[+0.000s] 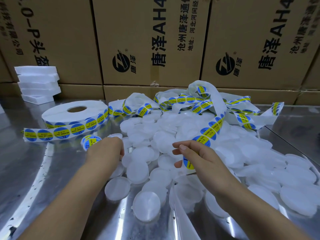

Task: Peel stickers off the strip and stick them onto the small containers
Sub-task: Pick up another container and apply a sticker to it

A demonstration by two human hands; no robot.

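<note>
Steel tabletop spreads left of the containers; right grip pinches the strip; left grip: hold unclear.

I'm looking into what reads as a packing room or small factory store: printed shipping cartons stand stacked like a wall right behind a shiny metal bench. On it lie a bulk roll of labels, a heap of identical white containers and stacked foam blocks.
</note>
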